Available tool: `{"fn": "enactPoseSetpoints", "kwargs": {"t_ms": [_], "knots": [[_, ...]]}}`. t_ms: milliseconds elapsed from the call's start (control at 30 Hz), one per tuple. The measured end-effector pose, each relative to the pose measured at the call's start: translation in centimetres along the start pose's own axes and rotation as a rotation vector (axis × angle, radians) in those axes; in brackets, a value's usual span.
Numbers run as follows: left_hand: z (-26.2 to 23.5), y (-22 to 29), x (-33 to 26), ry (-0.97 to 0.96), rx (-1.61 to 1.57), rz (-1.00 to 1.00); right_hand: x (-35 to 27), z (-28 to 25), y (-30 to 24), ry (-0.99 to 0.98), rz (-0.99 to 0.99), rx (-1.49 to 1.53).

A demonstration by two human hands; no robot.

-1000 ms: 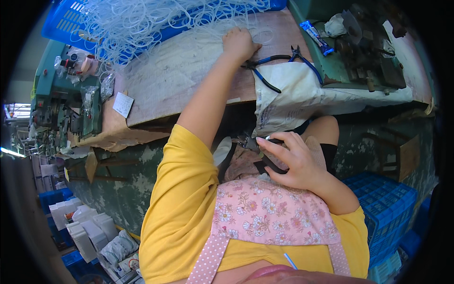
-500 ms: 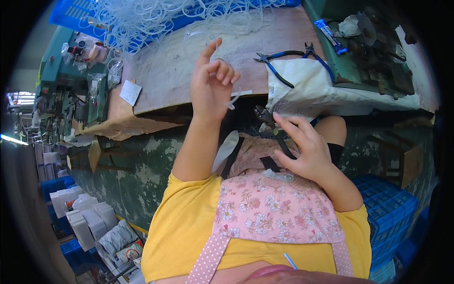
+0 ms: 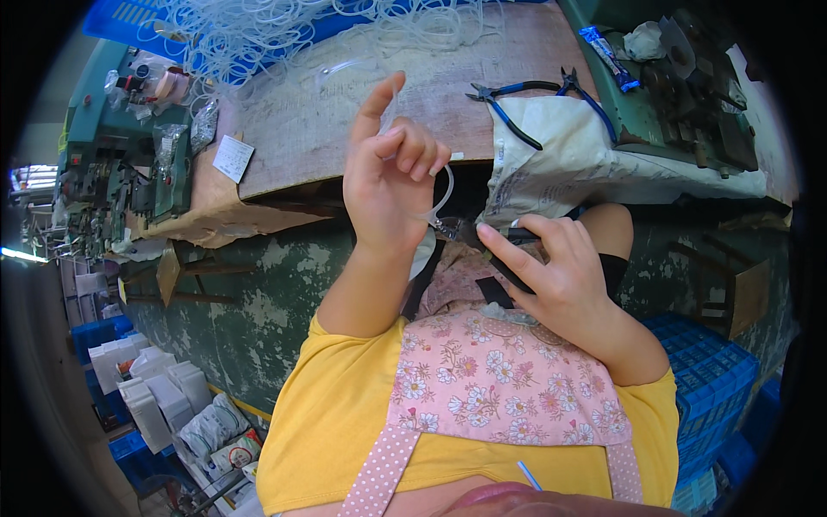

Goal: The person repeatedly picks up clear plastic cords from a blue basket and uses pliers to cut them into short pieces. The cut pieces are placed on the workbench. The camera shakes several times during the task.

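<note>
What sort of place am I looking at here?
Probably a small factory workshop: there's a worn workbench bearing a blue basket heaped with clear tubing loops, and a green machine stands at the right.

Peripheral items
Slim glossy blue packet lies on green metal machine base; rectangular white paper card lies left.

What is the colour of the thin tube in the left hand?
The tube is translucent white, as the head view, the only one, shows.
</note>
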State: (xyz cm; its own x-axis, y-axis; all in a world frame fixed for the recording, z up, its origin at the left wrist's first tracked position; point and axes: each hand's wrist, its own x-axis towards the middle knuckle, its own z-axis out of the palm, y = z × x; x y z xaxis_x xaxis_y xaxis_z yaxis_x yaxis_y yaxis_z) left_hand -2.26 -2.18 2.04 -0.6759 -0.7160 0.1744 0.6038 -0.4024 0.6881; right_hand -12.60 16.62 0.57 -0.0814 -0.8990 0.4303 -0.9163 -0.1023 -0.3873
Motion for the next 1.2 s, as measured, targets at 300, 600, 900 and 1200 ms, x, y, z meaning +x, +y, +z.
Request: {"fn": "enactPoseSetpoints", "kwargs": {"t_ms": [300, 600, 900, 1200], "knots": [[-2.8, -3.0, -1.5, -0.143, 0.403, 0.141, 1.0, -1.9, 2.1, -0.222, 0.106, 0.745], [-3.0, -3.8, -2.5, -0.091, 0.311, 0.451, 0.8, -1.7, 1.6, -0.104, 0.334, 1.566], [-1.1, -1.9, -2.6, 0.069, -0.197, 0.159, 0.8, 0.0, -0.1, 0.0, 0.015, 0.09], [-0.7, -1.5, -2.9, 0.045, -0.168, 0.214, 0.6, -0.6, -0.8, -0.064, 0.04, 0.069]]}}
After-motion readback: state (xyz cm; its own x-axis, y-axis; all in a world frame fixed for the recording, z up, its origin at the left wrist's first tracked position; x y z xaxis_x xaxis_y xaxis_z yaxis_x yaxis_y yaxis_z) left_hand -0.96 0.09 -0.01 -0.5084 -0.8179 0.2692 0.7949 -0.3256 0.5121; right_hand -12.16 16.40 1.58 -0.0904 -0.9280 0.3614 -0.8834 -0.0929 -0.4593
